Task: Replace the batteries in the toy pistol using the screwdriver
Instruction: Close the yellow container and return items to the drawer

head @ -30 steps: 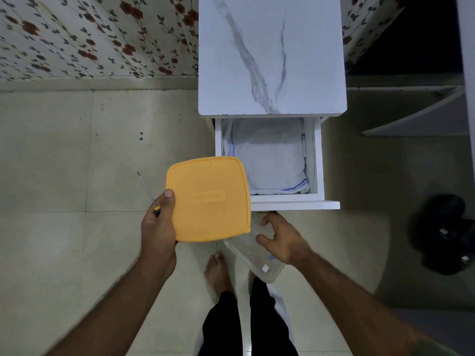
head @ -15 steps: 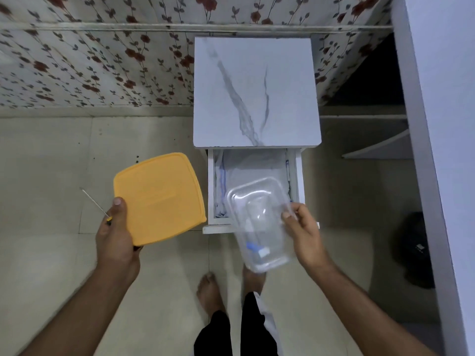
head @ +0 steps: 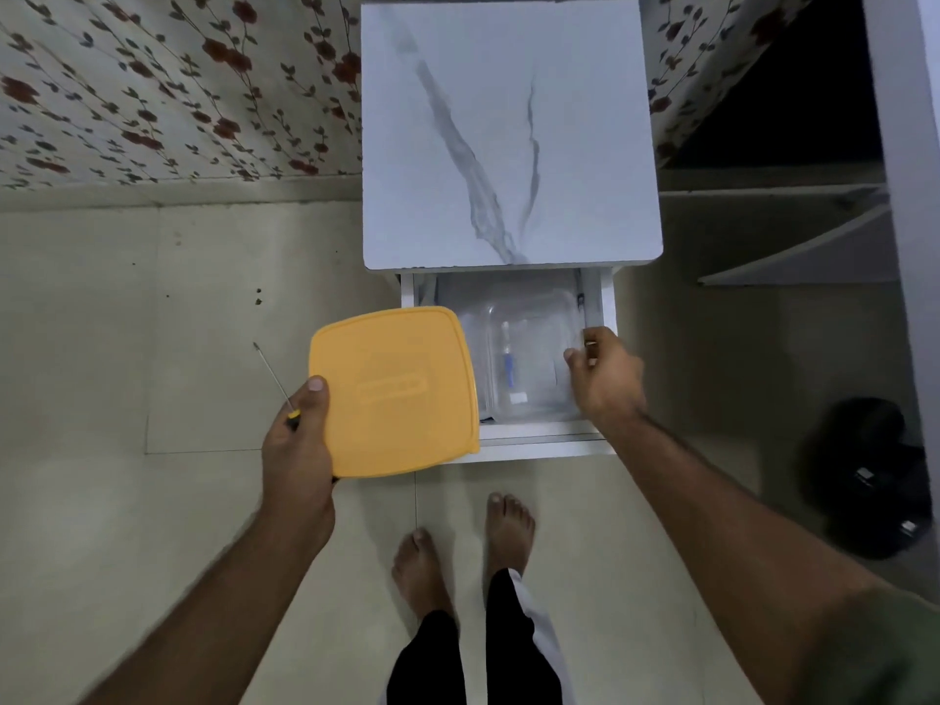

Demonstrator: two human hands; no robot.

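Observation:
My left hand (head: 297,450) grips a yellow square lid (head: 394,391) with the thumb on top, and the same hand holds a thin screwdriver (head: 274,379) whose shaft points up and left. A clear plastic container (head: 529,358) sits inside the open drawer (head: 539,442) of a white cabinet, with a small blue and white item lying in it. My right hand (head: 603,379) holds the container's right edge, fingers curled on its rim. No toy pistol or batteries are in view.
The cabinet has a white marble-patterned top (head: 508,134) against a floral wall. My bare feet (head: 463,552) stand on the tiled floor below the drawer. A dark bag (head: 875,475) lies on the floor at the right, near white shelving (head: 793,246).
My right hand has lowered the clear container into the drawer. My left hand has brought the lid and screwdriver rightward, next to the drawer.

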